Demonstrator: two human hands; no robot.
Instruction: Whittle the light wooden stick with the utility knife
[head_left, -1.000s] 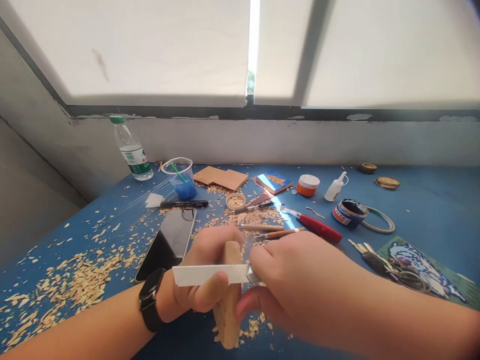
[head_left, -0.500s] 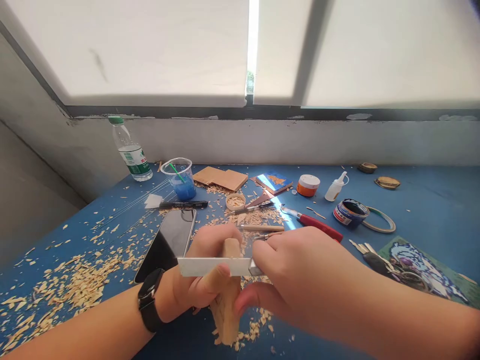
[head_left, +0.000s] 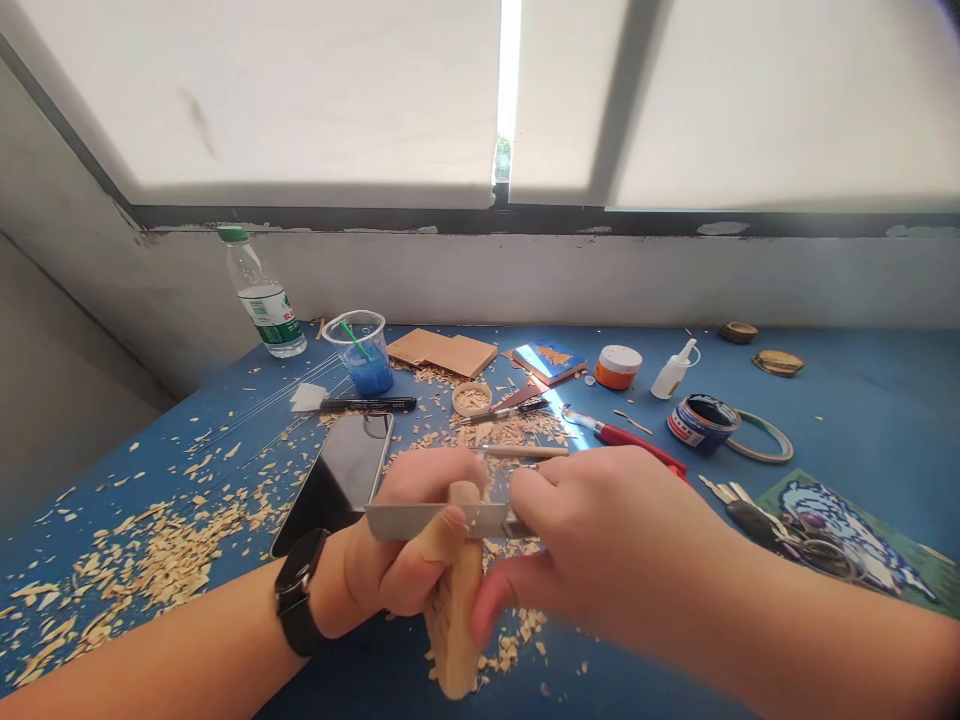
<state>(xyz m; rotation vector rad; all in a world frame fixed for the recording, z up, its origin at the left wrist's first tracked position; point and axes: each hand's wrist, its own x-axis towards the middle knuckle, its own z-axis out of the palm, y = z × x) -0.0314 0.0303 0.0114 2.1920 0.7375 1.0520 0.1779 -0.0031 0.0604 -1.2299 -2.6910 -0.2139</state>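
My left hand (head_left: 420, 535) is closed around a pale piece of wood (head_left: 466, 600), which points down toward me with its carved lower end showing. Across the upper part of this wood lies a knife (head_left: 405, 522), its flat, straight blade facing up toward my view. My left thumb presses on the blade near its middle. Curled fingers of my right hand (head_left: 592, 520) grip the knife, hiding most of its handle, while the right thumb rests against the wood's right side. Wood shavings (head_left: 514, 640) lie on the table beneath.
Shavings cover much of the blue table (head_left: 847, 430). A phone (head_left: 349, 460) lies beside my left hand, with a marker (head_left: 367, 405), plastic cup (head_left: 367, 360) and bottle (head_left: 266, 310) beyond. Right of centre are a red-handled tool (head_left: 637, 446), paint jar (head_left: 701, 425) and keys (head_left: 757, 520).
The knife blade has shifted slightly away from me and to the right along the wood, and its face looks darker. Both hands keep their grips; the whole view has moved slightly.
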